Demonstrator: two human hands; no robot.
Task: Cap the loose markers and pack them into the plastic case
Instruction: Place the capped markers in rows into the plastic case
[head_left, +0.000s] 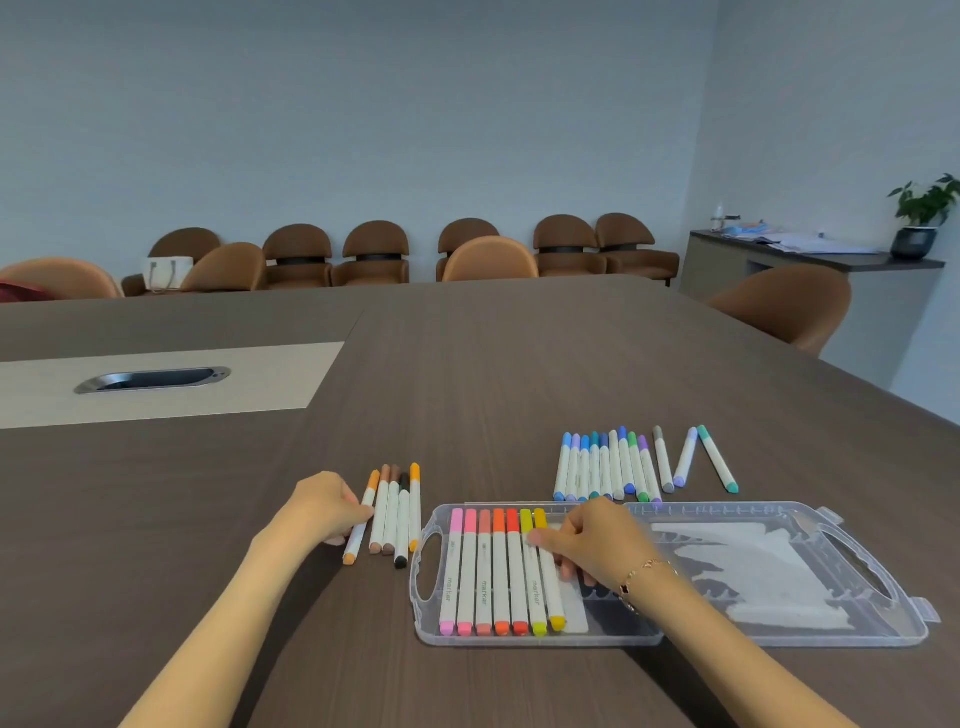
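A clear plastic case (779, 642) lies open on the table, its lid folded out to the right. Several capped markers, pink through yellow (483, 571), lie side by side in its left half. My right hand (597, 545) rests on the yellow markers, fingers pressing them. Left of the case lies a small group of orange, brown and black markers (395, 509). My left hand (324, 506) grips the leftmost orange marker (362, 514) of that group. Behind the case sits a row of blue, green and purple markers (608, 467).
The dark wooden table (519, 374) stretches far ahead, with a metal cable port (153, 379) at the left. Brown chairs (374, 254) line the back wall and table edges. A sideboard with a potted plant (922, 218) stands at the right.
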